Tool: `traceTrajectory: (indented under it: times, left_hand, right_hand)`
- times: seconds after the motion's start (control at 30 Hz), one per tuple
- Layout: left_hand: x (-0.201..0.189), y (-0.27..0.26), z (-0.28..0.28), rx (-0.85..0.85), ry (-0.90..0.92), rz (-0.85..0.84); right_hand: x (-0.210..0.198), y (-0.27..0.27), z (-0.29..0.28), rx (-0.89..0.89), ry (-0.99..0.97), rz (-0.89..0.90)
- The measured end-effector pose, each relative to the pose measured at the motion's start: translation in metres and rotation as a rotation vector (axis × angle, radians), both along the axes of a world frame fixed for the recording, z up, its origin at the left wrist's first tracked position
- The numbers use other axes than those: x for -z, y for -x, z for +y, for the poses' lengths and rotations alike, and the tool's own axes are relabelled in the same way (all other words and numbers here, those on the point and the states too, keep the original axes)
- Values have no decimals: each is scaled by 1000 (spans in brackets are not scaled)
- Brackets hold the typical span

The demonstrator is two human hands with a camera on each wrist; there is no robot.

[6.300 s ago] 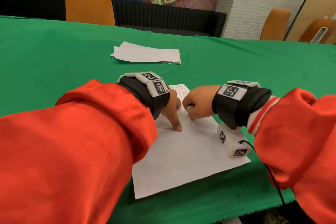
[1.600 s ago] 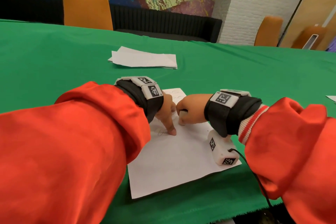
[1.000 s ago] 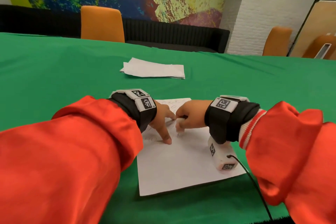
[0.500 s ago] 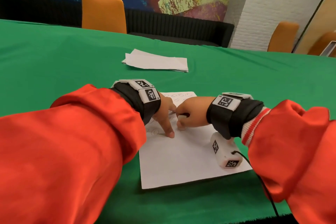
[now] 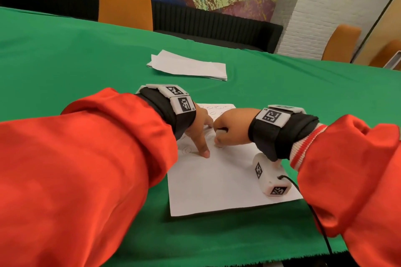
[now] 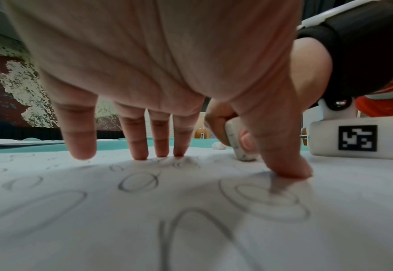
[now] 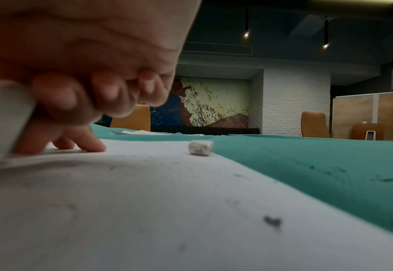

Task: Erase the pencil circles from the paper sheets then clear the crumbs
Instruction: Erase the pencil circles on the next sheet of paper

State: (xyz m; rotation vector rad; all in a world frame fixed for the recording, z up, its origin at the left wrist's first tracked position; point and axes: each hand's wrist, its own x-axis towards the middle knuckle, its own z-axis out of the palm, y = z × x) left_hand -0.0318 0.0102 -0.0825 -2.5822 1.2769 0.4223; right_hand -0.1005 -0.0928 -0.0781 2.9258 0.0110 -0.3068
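A white paper sheet [image 5: 219, 182] lies on the green table in front of me, with pencil circles [image 6: 138, 181] drawn on its far and left parts. My left hand [image 5: 200, 134] presses the sheet flat with straight, spread fingers [image 6: 137, 139] and thumb. Beside it, my right hand [image 5: 230, 128] grips a white eraser [image 6: 235, 141] whose tip touches the paper. Dark crumbs [image 7: 272, 221] lie on the sheet's right part and on the cloth. A small white eraser piece [image 7: 200, 147] sits at the sheet's right edge.
A stack of white sheets [image 5: 188, 66] lies farther back on the green tablecloth [image 5: 65, 67]. Orange chairs [image 5: 125, 3] stand behind the table. The table's near edge runs just below my sleeves. A black cable [image 5: 319, 221] hangs from my right wrist.
My hands stay on the same spot of the sheet; the right hand with the eraser shifts slightly back and forth. The head view has moved a little.
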Motion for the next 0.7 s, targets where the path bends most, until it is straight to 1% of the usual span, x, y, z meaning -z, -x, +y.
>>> traceTrajectory:
  times: [0.07, 0.1, 0.2, 0.27, 0.43, 0.53, 0.6, 0.7]
  left_hand:
    - [0, 1, 0, -9, -4, -17]
    - [0, 1, 0, -12, -4, -21]
    - [0, 0, 0, -10, -3, -22]
    - [1, 0, 0, -7, -9, -24]
    - [1, -1, 0, -9, -19, -20]
    - [2, -2, -1, 2, -28, -29]
    - [2, -1, -1, 7, -31, -38]
    - [2, 0, -1, -1, -24, -47]
  right_hand:
    - [-1, 0, 0, 22, 62, -36]
    - [-1, 0, 0, 24, 60, -37]
    - [1, 1, -2, 16, -56, 30]
    - [1, 0, -2, 18, -94, 58]
    - [0, 0, 1, 42, 26, -12]
    - [1, 2, -1, 14, -81, 44]
    - [0, 1, -1, 14, -107, 70]
    - [-1, 0, 1, 29, -5, 19]
